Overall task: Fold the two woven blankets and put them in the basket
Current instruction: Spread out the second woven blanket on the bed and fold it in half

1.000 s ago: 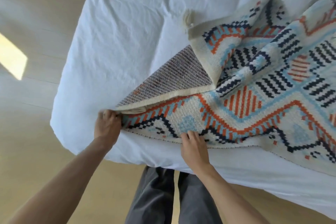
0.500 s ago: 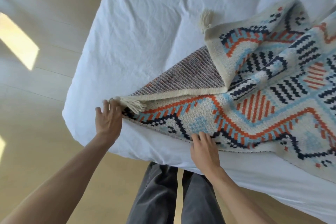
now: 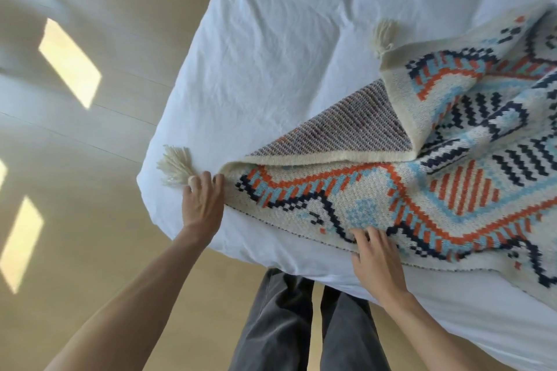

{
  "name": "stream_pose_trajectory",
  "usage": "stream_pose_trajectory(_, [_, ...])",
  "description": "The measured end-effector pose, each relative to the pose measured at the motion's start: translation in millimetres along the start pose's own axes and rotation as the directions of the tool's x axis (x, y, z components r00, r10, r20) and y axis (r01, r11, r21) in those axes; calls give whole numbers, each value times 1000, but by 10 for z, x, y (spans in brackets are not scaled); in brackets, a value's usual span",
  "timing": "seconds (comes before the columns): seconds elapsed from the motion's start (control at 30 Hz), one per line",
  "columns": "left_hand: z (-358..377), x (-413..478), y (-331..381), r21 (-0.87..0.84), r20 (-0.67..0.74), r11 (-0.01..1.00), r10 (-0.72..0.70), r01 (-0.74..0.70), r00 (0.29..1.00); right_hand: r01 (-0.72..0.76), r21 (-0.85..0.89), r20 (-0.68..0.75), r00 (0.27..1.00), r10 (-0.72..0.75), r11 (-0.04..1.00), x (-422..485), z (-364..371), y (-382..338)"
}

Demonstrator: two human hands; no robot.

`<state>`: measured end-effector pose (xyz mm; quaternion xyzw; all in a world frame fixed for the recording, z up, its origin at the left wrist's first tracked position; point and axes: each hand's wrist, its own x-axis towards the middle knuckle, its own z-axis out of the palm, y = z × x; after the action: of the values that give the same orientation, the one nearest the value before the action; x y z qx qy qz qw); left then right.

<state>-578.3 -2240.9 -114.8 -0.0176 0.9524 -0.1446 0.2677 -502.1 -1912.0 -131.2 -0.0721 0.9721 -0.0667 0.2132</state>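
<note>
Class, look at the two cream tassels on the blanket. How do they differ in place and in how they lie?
The near tassel lies at the bed's corner edge, touching the left hand; the far tassel lies further up the sheet, untouched. The near tassel fans out wide; the far tassel looks more bunched. Both are cream and hang from corners of the blanket.

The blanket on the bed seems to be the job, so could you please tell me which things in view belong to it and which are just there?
Part of the job:
- patterned blanket, partly folded
- left hand, flat at its corner
- right hand, flat on its near edge

Just there:
- white bed sheet
- wooden floor

No basket or second blanket shows.
</note>
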Motion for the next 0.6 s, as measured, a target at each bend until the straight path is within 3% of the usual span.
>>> stream_pose_trajectory(0.1, [47,26,-37,76,36,983,162,-165,986,-5,-36,5,1000,5,999,2,-6,36])
stream_pose_trajectory(0.23, [230,-34,-124,71,118,987,133,-142,984,-83,10,35,996,82,997,-82,15,-53])
stream_pose_trajectory(0.37, [207,-176,-74,90,246,987,110,-136,963,-65,35,253,966,54,997,-147,-48,-160])
stream_pose_trajectory(0.47, [-36,-25,193,66,324,989,106,-135,940,-132,121,440,895,67,984,36,-223,-94])
stream_pose_trajectory(0.53, [-233,88,422,-17,287,988,150,-152,946,-190,212,493,868,63,959,167,-387,-37])
stream_pose_trajectory(0.6, [-425,157,686,-112,182,973,220,-202,958,-215,309,441,895,61,926,320,-527,69])
